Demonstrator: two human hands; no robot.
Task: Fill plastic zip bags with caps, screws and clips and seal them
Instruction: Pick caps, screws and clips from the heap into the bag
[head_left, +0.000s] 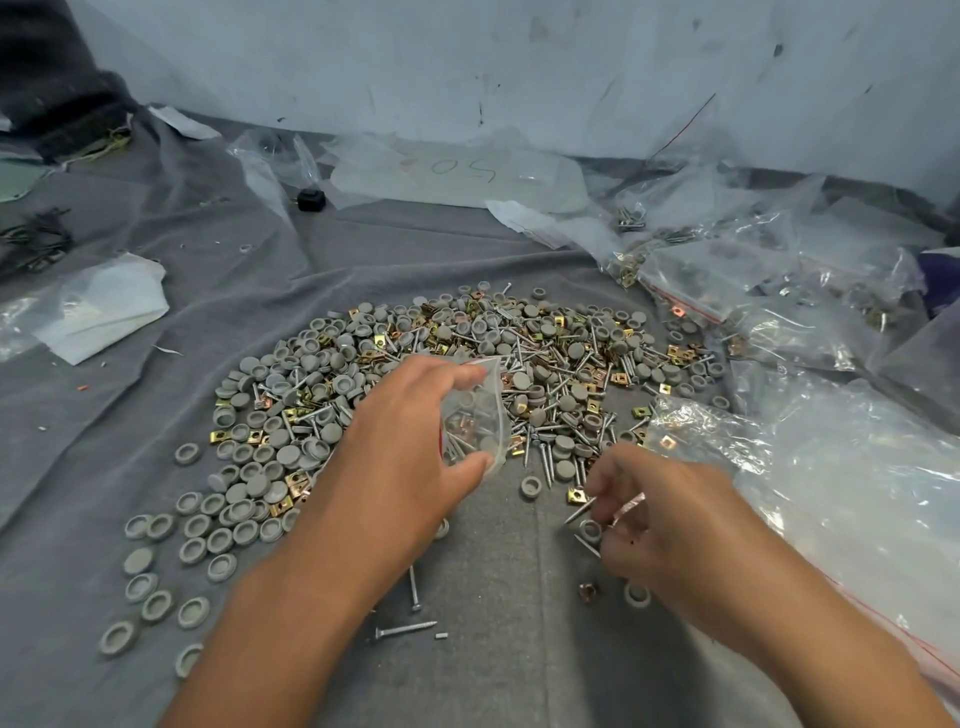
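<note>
Right hand (670, 519) fingers curled, pinching silver screws and a grey round plastic cap (590, 530) off the grey cloth (493, 597). Left hand (415, 447) grips a small clear zip bag (475, 415), part-filled, unsealed — big mixed heap (467, 374) w/ brass clips left; filled bags (727, 291) at right.

1. Bare grey cloth (498, 597) between the forearms, crossed only by two loose screws (410, 618).
2. Ahead, blocked by a wide heap of caps, screws and clips (467, 353).
3. Left flank dotted with scattered caps (171, 571).
4. Right flank hemmed by crumpled plastic bags (841, 457).
5. Open cloth beyond the heap, short of the wall (519, 62).
</note>
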